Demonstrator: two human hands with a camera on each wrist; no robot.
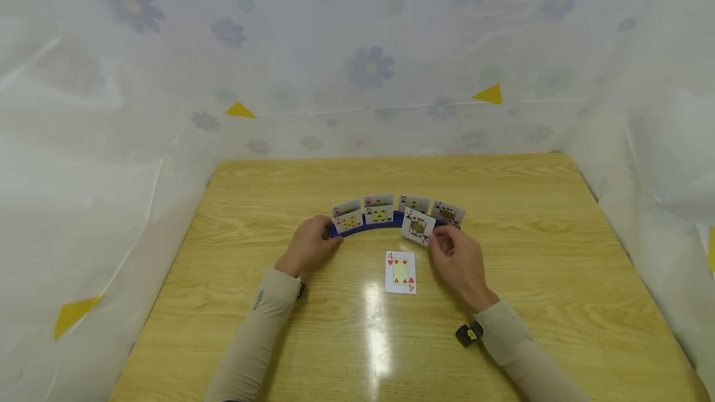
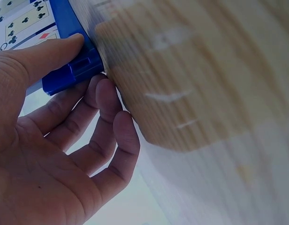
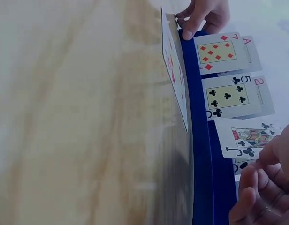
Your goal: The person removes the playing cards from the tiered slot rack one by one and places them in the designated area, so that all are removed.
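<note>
with the left hand (image 1: 309,245) gripping the curved blue plastic card holder (image 1: 365,226) at its left end, the right hand (image 1: 460,263), pinching the jack of clubs card (image 1: 418,226), should lower it squarely into the slot.

A wooden table (image 1: 558,278) is carrying a blue card holder (image 1: 373,226) and a four of hearts (image 1: 400,272) lying flat.

table (image 1: 268,203): everything sits on it, about the middle, a bit toward the far edge
card holder (image 1: 365,226): curved rack lying left to right
standing cards (image 1: 378,208): lined up in the card holder, side by side
left hand (image 1: 309,244): at the holder's left end, touching it
right hand (image 1: 460,262): near the holder's right end
jack card (image 1: 418,226): in the right hand, just in front of the rack; probably touching it, hard to tell
four card (image 1: 400,272): flat on the table, on the near side of the holder, between the two hands
</note>
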